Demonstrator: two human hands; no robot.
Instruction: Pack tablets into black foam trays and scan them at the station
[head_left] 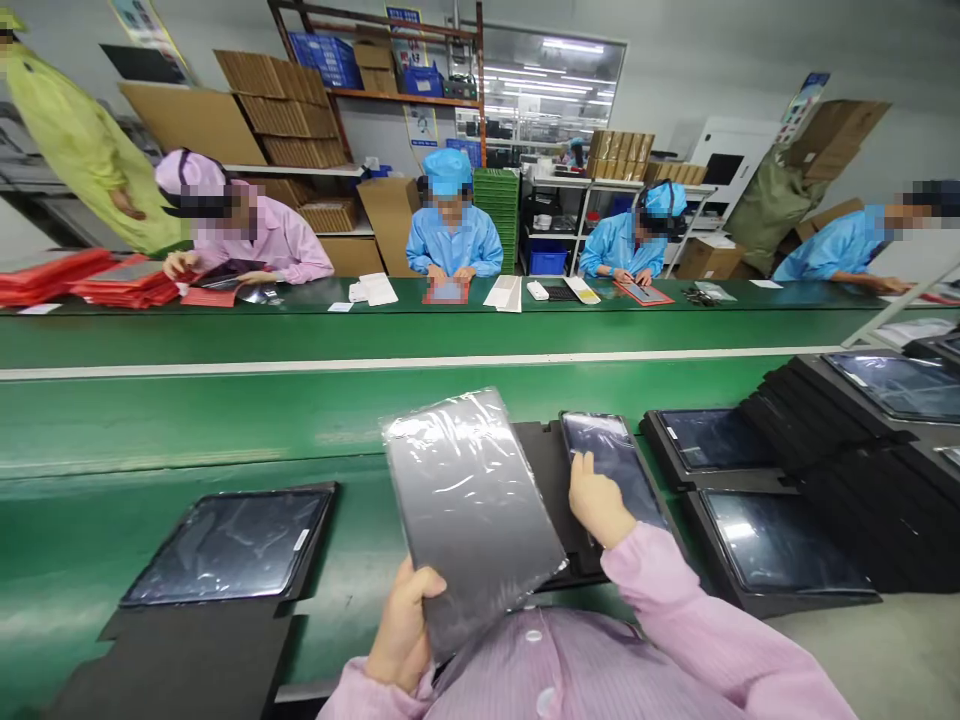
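Left hand (401, 625): low in view, wrist bent, fingers shut round the lower edge of a slab (469, 510), thumb across its front. Slab: flat, dark grey, rectangular, sealed in glossy crinkled film; held tilted, top leaning left, above the belt and close to the chest. It hides part of the tray behind it. Right hand (596, 500): arm in a pink striped sleeve (675, 620), reaching forward, back of the hand towards the camera, fingers laid on the lower end of a tablet (611, 465); whether it grips or only rests cannot be told. Tablet: dark glass, reflective, seated in a black tray (544, 455) just right of the slab. Further trays, matt black, each with a glossy screen: one to the left (232, 545), well apart; two to the right (712, 438) and (780, 545), near one another. Stack of trays (825, 420): black, stepped, running towards the right edge, with another screen on top. Belt (150, 420): smooth green, a white stripe along its far side. Far bench: a person in a pink coat (262, 235) beside red folders (112, 280); three people in blue coats and caps, with papers and small items before them. Behind: shelves of ribbed brown cardboard and blue crates.
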